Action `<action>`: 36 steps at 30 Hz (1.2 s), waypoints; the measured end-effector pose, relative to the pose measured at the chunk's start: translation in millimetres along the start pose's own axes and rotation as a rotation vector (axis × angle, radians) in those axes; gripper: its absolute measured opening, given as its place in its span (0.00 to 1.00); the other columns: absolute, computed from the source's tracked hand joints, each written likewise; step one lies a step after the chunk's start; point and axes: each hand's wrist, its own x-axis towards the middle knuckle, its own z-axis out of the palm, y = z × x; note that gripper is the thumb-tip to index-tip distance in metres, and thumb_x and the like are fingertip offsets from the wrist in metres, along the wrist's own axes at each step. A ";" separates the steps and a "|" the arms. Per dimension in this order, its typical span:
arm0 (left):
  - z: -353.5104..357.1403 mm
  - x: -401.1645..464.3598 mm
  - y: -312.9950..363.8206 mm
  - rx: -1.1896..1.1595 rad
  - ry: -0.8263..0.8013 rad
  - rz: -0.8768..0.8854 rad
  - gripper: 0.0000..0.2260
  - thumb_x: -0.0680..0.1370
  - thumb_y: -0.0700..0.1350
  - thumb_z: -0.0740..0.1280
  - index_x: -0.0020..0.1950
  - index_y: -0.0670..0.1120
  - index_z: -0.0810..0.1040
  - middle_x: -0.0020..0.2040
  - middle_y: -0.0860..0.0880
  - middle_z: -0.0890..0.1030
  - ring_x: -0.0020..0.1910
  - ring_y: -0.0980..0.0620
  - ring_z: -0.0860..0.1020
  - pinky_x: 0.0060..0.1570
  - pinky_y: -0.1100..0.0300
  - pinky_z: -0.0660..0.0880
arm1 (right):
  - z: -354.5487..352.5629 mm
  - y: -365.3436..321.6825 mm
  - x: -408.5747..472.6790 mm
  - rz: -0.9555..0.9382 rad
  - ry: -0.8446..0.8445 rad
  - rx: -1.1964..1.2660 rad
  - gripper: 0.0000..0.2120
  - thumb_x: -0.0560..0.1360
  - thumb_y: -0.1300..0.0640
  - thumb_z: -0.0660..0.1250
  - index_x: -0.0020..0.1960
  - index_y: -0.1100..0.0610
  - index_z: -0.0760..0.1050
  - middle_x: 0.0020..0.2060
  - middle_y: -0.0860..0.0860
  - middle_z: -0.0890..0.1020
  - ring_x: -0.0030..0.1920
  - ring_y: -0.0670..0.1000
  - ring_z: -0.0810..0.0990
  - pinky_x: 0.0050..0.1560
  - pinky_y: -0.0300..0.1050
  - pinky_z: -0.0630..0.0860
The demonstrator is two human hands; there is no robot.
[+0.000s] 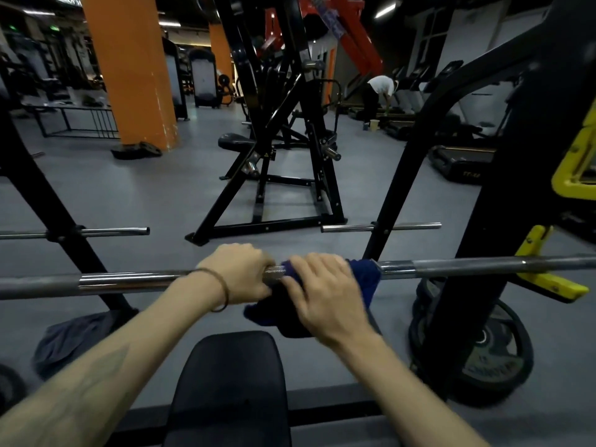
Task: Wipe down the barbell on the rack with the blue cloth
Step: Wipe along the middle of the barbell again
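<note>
1. I judge I'm mid-wipe — the cloth (361,279) is wrapped on the bar (129,282) at lower centre of the frame.
2. Next: slide it along the bar toward the right hook, keeping pressure.
3. My right hand (322,291) clamps the cloth round the bar; my left hand (238,272) grips bare steel just beside it, wrists level.

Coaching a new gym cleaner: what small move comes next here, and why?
Probably slide the right hand and blue cloth rightward along the barbell: the cloth wraps mid-bar, the left hand steadies the bar beside it, and bare steel stretches right.
</note>
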 end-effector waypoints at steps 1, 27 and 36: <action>11.1 -6.9 -2.1 0.109 0.186 0.062 0.08 0.73 0.55 0.65 0.41 0.52 0.74 0.36 0.52 0.80 0.34 0.46 0.79 0.30 0.58 0.69 | -11.5 28.5 -7.8 0.014 0.012 -0.021 0.16 0.84 0.46 0.56 0.53 0.54 0.78 0.44 0.51 0.79 0.46 0.57 0.75 0.54 0.54 0.70; 20.3 -11.8 6.4 0.215 0.388 0.135 0.18 0.73 0.52 0.61 0.58 0.45 0.76 0.55 0.48 0.79 0.54 0.45 0.78 0.52 0.49 0.75 | -44.7 97.9 -35.4 0.071 -0.063 -0.226 0.26 0.86 0.41 0.47 0.72 0.52 0.75 0.64 0.54 0.80 0.64 0.61 0.78 0.74 0.67 0.59; 25.4 -6.2 6.8 0.300 0.332 0.099 0.10 0.72 0.51 0.64 0.49 0.47 0.77 0.47 0.48 0.79 0.46 0.45 0.76 0.42 0.52 0.73 | -20.1 51.2 -25.2 0.325 0.161 -0.064 0.23 0.83 0.46 0.54 0.58 0.62 0.79 0.54 0.59 0.80 0.60 0.62 0.77 0.79 0.64 0.54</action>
